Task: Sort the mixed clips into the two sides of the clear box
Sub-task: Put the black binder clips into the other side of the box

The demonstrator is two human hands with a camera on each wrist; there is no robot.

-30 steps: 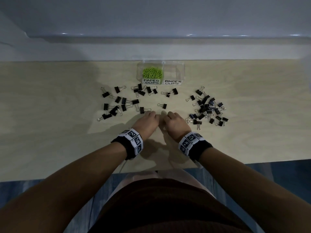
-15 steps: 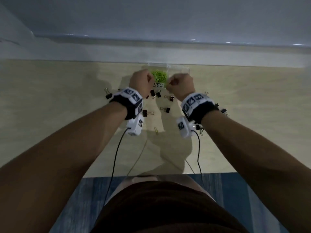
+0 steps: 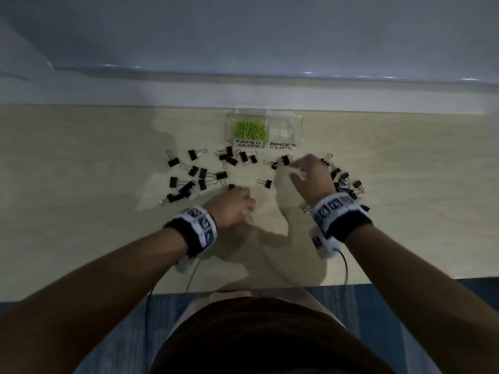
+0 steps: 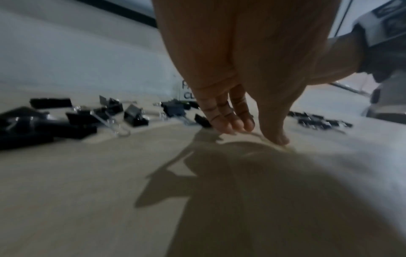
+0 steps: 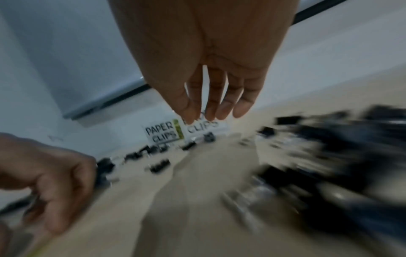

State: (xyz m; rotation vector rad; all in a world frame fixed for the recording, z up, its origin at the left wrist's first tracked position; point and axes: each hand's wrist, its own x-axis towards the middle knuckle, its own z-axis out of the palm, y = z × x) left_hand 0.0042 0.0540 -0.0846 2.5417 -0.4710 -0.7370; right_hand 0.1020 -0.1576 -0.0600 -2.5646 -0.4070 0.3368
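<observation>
Binder clips (image 3: 201,174), judged light, stiff and springy, are scattered on the table (image 3: 81,211) before the clear box (image 3: 286,125) and best pinched by the black body, while relaxed fingers are shown on the right hand (image 3: 310,175), and a green paper clip (image 3: 249,217) is touched by the left hand (image 3: 231,207).

Counts: one clear box (image 3: 297,125) sitting with two labelled sides; green paper clips (image 3: 249,130) piling in one side, too tangled to count; roughly forty black binder clips (image 3: 193,182) lying loose, right-hand heap blurring; two hands showing.
</observation>
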